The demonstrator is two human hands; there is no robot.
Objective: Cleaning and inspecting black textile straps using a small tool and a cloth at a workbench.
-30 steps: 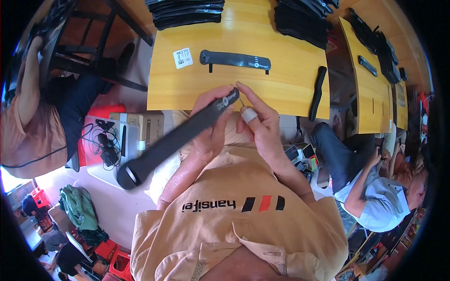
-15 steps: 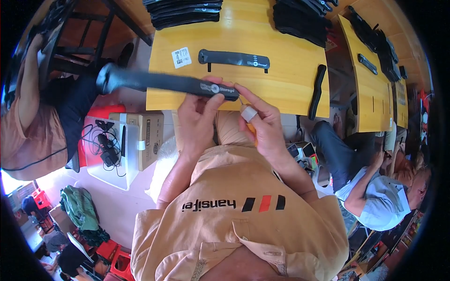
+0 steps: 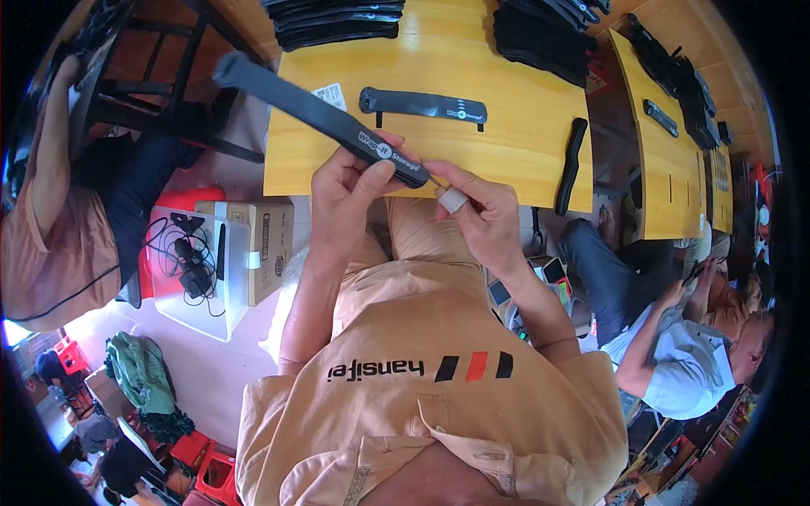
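My left hand (image 3: 339, 198) grips the near end of a black fabric storage strap (image 3: 295, 105) with pale print, thumb on top. The strap's long free end slants up and left above the table. My right hand (image 3: 488, 215), with a whitish band round the thumb, pinches a thin metal-shafted tool (image 3: 434, 180), like an awl. Its shaft meets the strap's near end; the handle is hidden in my fingers. Beyond my hands a similar black strap (image 3: 413, 104) lies flat on the yellow table (image 3: 498, 173), two small black tabs showing along its near edge.
A white label sheet (image 3: 329, 94) is partly behind the raised strap. Stacks of black straps (image 3: 333, 24) stand at the table's far side. A narrow black strap (image 3: 571, 167) lies near the right edge. Left of me are a clear bin (image 3: 228, 308) with cables and a cardboard box (image 3: 270, 253). People sit on both sides.
The strap's free end has swung upward and a little right, so it slants more steeply and partly covers the label sheet. The tool stays at the strap's near end; its orange handle no longer shows.
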